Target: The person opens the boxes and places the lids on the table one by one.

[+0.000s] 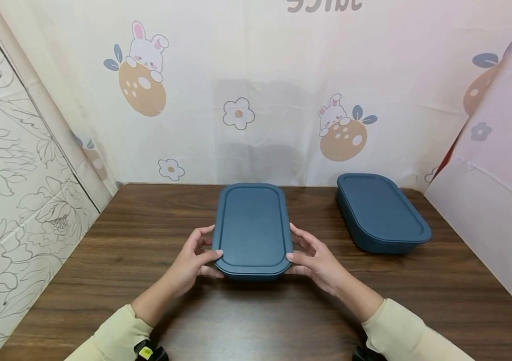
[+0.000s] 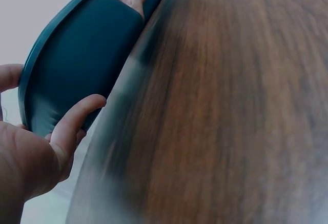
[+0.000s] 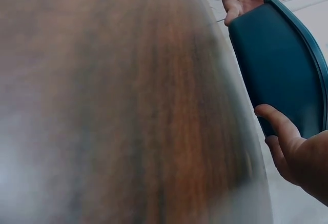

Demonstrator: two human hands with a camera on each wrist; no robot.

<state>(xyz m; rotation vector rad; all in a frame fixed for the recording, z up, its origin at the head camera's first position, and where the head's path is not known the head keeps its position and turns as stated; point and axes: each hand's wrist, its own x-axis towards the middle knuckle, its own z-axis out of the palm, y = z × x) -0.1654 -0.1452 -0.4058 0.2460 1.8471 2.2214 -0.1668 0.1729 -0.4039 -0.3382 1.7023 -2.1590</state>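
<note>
A rectangular blue lidded container (image 1: 253,228) is held level between both hands at the middle of the table, its lid in place. My left hand (image 1: 187,264) grips its left side near the front corner, thumb on the lid's rim. On the opposite side, my right hand (image 1: 318,261) holds it the same way, with the other fingers along the wall. The container's front wall (image 2: 82,49) shows smooth in the left wrist view. Low on that wall, a finger of the right hand (image 3: 302,155) presses in the right wrist view. What is inside stays hidden.
A second blue lidded container (image 1: 382,210) stands at the back right of the dark wooden table (image 1: 256,326). Behind the table hangs a pale curtain (image 1: 265,60) printed with rabbits and flowers. A floral-patterned panel (image 1: 17,190) flanks the left, and another pale cloth (image 1: 495,200) flanks the right.
</note>
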